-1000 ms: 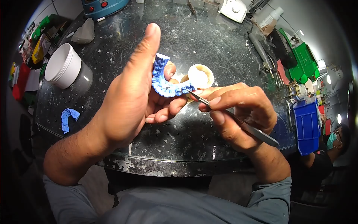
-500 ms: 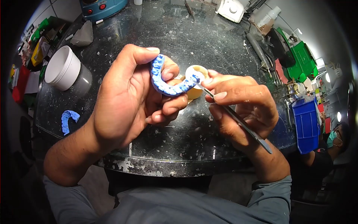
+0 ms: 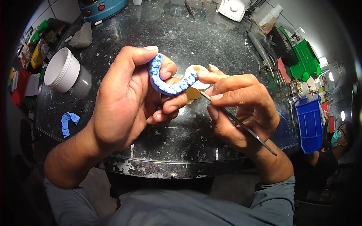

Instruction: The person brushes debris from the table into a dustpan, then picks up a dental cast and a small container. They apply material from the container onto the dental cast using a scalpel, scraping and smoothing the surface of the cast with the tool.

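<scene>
A blue horseshoe-shaped dental arch [image 3: 166, 87] with tooth shapes is held up in my left hand [image 3: 120, 96], thumb at its upper end and fingers beneath the curve. My right hand [image 3: 247, 103] grips a slim metal spatula [image 3: 249, 131] like a pen, its handle slanting down to the right. The right index fingertip is right at the arch's right end, and the spatula tip sits a little below it. Behind the arch stands a small cream-coloured cup [image 3: 194, 93], partly hidden by the arch and fingers.
A second blue arch [image 3: 68, 122] lies on the dark worn table [image 3: 173, 145] at left, below a white tub [image 3: 62, 71]. A grey handpiece [image 3: 258, 45] and a blue bin [image 3: 308, 122] are at right. Beyond them sits a masked person [image 3: 326, 162].
The spatula tip has drawn back from the arch's right end and turned edge-on. My right index finger has come to that end, and the arch has shifted slightly left.
</scene>
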The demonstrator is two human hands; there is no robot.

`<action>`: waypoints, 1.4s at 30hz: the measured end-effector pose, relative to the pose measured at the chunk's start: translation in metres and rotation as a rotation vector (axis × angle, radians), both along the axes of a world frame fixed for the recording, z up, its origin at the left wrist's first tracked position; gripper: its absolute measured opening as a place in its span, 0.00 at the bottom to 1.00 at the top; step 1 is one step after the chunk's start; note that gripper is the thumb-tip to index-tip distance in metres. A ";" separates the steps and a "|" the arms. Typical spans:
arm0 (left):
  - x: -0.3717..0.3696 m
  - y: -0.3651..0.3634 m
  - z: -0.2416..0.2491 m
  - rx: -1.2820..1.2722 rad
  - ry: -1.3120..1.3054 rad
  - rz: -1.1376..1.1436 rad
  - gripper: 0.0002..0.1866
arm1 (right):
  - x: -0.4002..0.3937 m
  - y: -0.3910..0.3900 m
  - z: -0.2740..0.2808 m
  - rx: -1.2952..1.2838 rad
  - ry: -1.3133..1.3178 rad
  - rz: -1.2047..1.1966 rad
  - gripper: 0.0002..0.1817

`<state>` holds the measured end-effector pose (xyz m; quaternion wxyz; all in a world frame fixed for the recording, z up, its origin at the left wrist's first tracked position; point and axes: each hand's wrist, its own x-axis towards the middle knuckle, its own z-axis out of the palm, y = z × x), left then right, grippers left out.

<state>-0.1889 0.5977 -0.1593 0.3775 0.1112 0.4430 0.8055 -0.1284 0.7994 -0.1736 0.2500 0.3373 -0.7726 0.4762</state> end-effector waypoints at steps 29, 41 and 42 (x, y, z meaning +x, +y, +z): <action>0.003 0.000 0.003 -0.083 0.168 0.052 0.21 | -0.001 0.001 0.002 0.006 -0.043 0.026 0.16; 0.003 -0.002 0.003 -0.151 0.193 0.061 0.21 | -0.001 0.001 0.002 0.016 -0.046 0.033 0.16; 0.003 -0.002 0.003 -0.151 0.193 0.061 0.21 | -0.001 0.001 0.002 0.019 -0.045 0.034 0.16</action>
